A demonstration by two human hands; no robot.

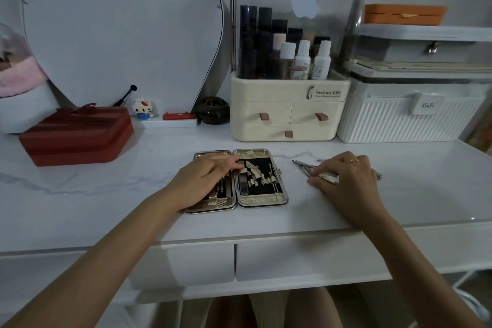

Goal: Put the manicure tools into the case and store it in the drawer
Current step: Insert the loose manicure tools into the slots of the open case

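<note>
Just under right fingertips (315, 174): nippers (303, 166).

We rest our left hand (206, 181) on the open case (262, 198) while our right hand (346, 181) pinches loose manicure tools (302, 166) beside it.

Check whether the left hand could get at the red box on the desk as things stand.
Probably yes: the left hand rests on the open manicure case, and only bare desk lies between it and the red box.
</note>
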